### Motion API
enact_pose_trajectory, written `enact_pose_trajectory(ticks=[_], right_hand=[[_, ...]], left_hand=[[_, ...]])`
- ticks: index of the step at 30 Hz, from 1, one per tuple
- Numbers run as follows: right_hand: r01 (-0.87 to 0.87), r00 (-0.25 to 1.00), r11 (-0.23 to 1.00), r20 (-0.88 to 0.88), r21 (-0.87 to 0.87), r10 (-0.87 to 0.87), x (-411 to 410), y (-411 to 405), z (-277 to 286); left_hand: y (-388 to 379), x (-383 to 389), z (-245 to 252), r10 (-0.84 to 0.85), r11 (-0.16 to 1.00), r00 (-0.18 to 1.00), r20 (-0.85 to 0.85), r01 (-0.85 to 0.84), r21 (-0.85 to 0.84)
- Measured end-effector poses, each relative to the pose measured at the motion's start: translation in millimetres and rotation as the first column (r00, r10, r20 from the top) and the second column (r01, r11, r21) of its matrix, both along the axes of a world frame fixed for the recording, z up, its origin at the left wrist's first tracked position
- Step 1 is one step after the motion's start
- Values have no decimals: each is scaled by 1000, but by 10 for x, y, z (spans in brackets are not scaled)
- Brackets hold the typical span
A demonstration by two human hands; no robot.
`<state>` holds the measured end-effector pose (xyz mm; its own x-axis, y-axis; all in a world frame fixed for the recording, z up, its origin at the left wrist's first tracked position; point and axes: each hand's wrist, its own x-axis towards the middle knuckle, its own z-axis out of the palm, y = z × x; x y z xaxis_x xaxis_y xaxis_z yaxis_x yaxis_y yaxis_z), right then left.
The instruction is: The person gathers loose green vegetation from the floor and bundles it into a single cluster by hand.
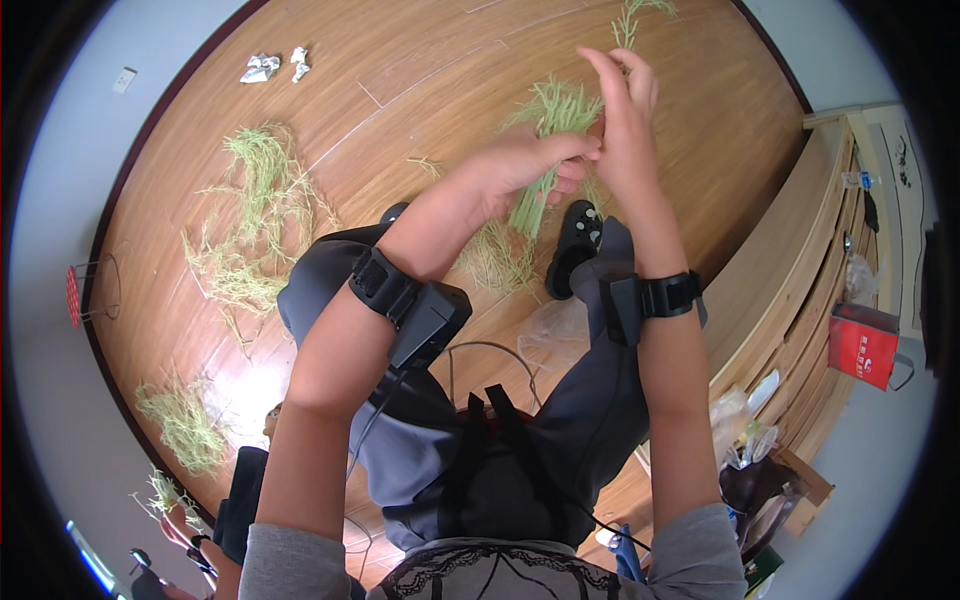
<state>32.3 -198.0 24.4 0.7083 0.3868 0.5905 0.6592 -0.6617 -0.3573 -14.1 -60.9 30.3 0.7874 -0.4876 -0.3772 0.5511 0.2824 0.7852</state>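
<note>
My left hand (551, 154) is closed around a bunch of pale green, finely branched plant stems (559, 109). The cut-looking stem ends point back towards me, and the bushy tips point away. Beside it, my right hand (630, 112) is raised with its fingers stretched away from me, its wrist side close to the left fingertips. Just past the right fingertips is a green sprig (626, 30); I cannot tell whether those fingers hold it or it lies beyond them. A loose heap of similar stems (499, 259) lies on the floor below the hands, partly hidden by my left forearm.
More stems (259, 217) are spread at left, with another pile (184, 424) nearer. Crumpled silvery scraps (261, 67) lie on the wood floor. A wooden drawer unit (780, 300) and red bag (862, 345) are at right. Another person's hand (176, 521) holds stems at lower left.
</note>
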Motion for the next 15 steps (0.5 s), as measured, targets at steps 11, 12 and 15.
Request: enact_pose_trajectory(ticks=[11,12,15], right_hand=[[102,892,767,-399,633,210,-157,-19,-86],[117,779,770,-539,627,321,-242,-8,-31],[80,520,782,-695,618,496,-417,100,43]], left_hand=[[319,123,170,261,910,964,-41,-260,-323],[370,162,118,276,875,961,-23,-261,-408],[429,168,144,358,836,933,-42,-341,-430]])
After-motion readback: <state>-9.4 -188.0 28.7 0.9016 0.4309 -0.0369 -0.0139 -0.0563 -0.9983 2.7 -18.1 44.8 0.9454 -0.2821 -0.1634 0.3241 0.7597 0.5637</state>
